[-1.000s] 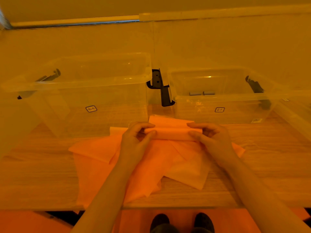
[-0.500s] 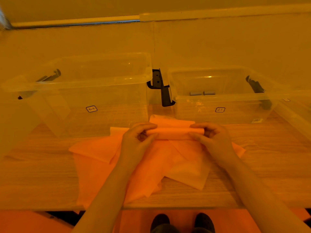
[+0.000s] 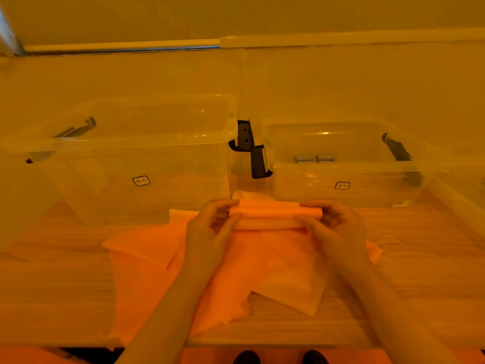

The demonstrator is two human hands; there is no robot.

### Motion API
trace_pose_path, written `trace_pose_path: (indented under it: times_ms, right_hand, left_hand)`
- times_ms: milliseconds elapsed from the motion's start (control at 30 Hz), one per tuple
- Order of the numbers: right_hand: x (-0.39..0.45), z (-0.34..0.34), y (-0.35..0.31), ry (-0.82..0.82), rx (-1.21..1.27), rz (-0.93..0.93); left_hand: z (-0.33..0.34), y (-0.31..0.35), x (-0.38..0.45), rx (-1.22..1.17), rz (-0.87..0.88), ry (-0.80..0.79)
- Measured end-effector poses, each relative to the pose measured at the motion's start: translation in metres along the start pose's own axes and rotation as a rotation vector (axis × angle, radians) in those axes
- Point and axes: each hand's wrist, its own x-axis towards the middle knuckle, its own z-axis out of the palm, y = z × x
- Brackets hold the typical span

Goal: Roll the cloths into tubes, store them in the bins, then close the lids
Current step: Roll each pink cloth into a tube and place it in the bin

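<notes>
Fingers (image 3: 312,222) of the right hand (image 3: 338,227) curl round one end of a rolled orange cloth (image 3: 273,218), thumb above and fingertips below, while the left hand (image 3: 210,227) grips the other end the same way, so the tube lies crosswise between both hands just above a pile of loose orange cloths (image 3: 236,266). That pile is spread flat on the wooden bench (image 3: 52,285), with one paler cloth (image 3: 291,285) near its front right and a corner hanging over the bench's near edge. Just behind the tube stand two clear plastic bins, both open at the top: the left bin (image 3: 131,164), larger, and the right bin (image 3: 346,174), which holds two small grey rolls (image 3: 315,158) near its front wall. Each bin carries a small dark-edged label (image 3: 141,181) on its front wall; the writing on these is too small to read, as is a pale sticker (image 3: 400,204) at the right bin's lower corner. Black latches (image 3: 252,151) show between the bins and at their outer ends. Two dark shoes (image 3: 246,358) show below the bench edge.
</notes>
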Motion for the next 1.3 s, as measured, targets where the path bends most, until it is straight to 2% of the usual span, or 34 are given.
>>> trace_pose_path:
  times_ms: [200,467,600,733,833,1067,1167,1300]
  right_hand:
    - [-0.0016,-0.0027,-0.0012,-0.042,-0.01,0.025]
    - [-0.0011,-0.0042,-0.0022,-0.029,-0.008,0.063]
    - [-0.0004,-0.003,-0.0011,0.003,-0.06,0.047]
    - [0.001,-0.0037,0.0022,-0.021,-0.049,0.035]
    - [0.0024,-0.0041,0.0029,-0.022,0.005,0.018]
    - [0.0002,-0.0049,0.0004,-0.065,-0.111,-0.042]
    - [-0.0012,-0.005,-0.0001,-0.1,-0.101,0.004]
    - [-0.0017,-0.002,-0.002,-0.057,-0.115,0.064]
  left_hand:
    - [-0.0015,-0.0006,0.0014,0.021,0.072,0.061]
    - [-0.0046,-0.0001,0.0006,0.017,0.023,-0.011]
    - [-0.0038,0.004,0.0007,0.045,-0.013,0.023]
    - [-0.003,0.0064,0.0003,0.126,0.026,0.02]
    - [-0.0025,0.0019,0.0008,0.131,0.034,0.001]
    - [-0.0023,-0.0016,0.0,0.084,0.095,-0.041]
    - [-0.0025,-0.001,0.0012,0.087,0.116,-0.036]
    - [-0.0028,-0.0011,0.0004,0.072,0.09,-0.058]
